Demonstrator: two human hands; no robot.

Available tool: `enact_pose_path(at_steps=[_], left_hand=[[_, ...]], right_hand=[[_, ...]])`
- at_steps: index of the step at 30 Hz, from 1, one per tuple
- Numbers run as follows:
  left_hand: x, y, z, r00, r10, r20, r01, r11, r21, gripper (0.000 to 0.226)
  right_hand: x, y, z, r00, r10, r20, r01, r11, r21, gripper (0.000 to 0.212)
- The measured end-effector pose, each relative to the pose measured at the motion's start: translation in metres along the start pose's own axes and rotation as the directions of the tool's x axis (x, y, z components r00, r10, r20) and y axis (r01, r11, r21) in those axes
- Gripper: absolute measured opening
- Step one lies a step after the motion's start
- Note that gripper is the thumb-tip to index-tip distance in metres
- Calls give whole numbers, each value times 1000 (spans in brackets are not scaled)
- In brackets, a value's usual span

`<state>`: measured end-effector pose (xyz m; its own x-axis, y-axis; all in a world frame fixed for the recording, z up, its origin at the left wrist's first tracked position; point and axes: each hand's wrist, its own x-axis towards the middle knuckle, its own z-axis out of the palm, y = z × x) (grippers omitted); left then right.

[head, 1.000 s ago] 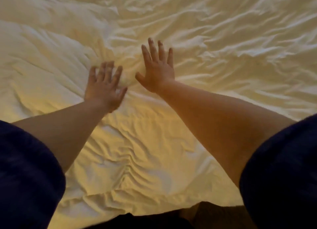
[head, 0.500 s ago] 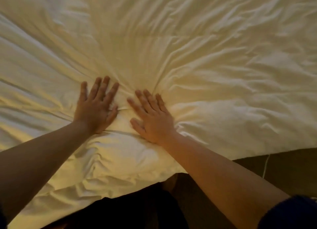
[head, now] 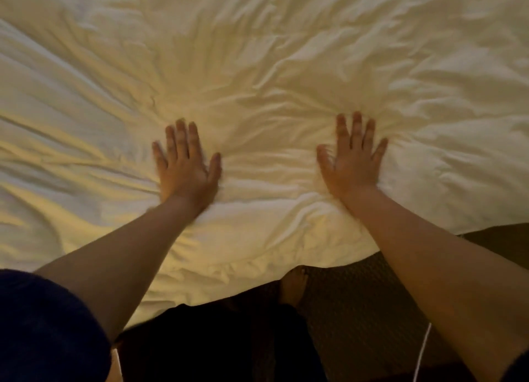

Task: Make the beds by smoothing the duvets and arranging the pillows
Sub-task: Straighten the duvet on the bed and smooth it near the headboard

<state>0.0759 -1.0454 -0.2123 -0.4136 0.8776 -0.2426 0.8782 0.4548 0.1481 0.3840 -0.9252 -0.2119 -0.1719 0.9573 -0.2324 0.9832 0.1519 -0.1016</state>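
Note:
A cream-white duvet [head: 257,66] covers the bed and fills most of the head view, creased all over, with folds fanning out from between my hands. My left hand [head: 186,167] lies flat on it at centre-left, palm down, fingers spread. My right hand [head: 353,164] lies flat on it at centre-right, palm down, fingers apart, holding nothing. Both hands rest a short way in from the duvet's near edge [head: 243,270]. No pillow is in view.
Dark patterned carpet [head: 357,310] shows below the bed's near edge at the bottom right. A thin white cord [head: 422,350] hangs there. My dark sleeves [head: 43,330] fill the bottom left corner, and a foot [head: 292,284] stands by the bed edge.
My hands, side by side and touching half a second ago, have slid apart across the duvet, left hand leftward and right hand rightward. The bunched folds between them have flattened.

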Motion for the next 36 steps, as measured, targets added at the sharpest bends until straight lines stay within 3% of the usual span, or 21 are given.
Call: enact_pose_path(at_steps=[3,6,8,14,19,22,25,26,27,29,30,31,32,33,34,36], left_hand=[[-30,15,10,994,108,9,-108,994,6,84],[-61,19,18,987,159,37,-160,986,45,82],[-84,6,18,979,200,43,-203,977,63,80],[-159,-99,4,966,254,57,-260,946,196,79],[-191,-133,-4,999,-1,50,-8,984,179,85],[-198,-96,-16,980,-188,61,183,980,84,74],[-205,-52,-35,953,-279,116,299,925,-234,31],[-208,-39,-37,912,-346,221,408,823,-394,20],[-212,-28,-35,815,-440,376,579,641,-505,25],[-220,-13,-25,451,-573,684,850,44,-525,38],[-224,-10,-19,282,-540,793,836,-267,-479,40],[-227,-10,-15,173,-473,864,748,-508,-427,44],[-228,-13,-10,132,-430,893,624,-664,-412,48],[-228,-19,-6,127,-416,901,501,-757,-420,50],[-226,-26,-1,138,-416,899,376,-818,-436,48],[-218,-43,9,205,-401,893,187,-880,-438,46]], right_hand=[[-24,-59,4,981,-192,13,191,981,30,85],[-76,-118,19,861,-505,58,503,863,47,72],[-95,-124,27,789,-610,66,611,791,10,68],[-89,-27,16,886,-459,66,464,879,-112,87],[-80,24,-3,941,-321,109,331,940,-87,86],[-107,11,-14,951,-309,27,308,951,41,63],[-155,-21,-32,948,-294,126,226,895,386,25],[-173,-37,-35,946,-268,180,145,851,505,19],[-190,-54,-34,944,-212,252,19,799,601,22],[-218,-85,-16,882,33,470,-399,580,710,31],[-228,-98,-5,756,181,629,-647,349,678,33],[-235,-109,5,565,253,785,-819,52,572,35],[-238,-117,13,384,241,891,-866,-240,438,37],[-238,-122,23,283,197,939,-821,-456,343,39],[-237,-125,31,265,175,948,-753,-577,317,42],[-229,-126,48,327,192,925,-623,-692,364,51]])
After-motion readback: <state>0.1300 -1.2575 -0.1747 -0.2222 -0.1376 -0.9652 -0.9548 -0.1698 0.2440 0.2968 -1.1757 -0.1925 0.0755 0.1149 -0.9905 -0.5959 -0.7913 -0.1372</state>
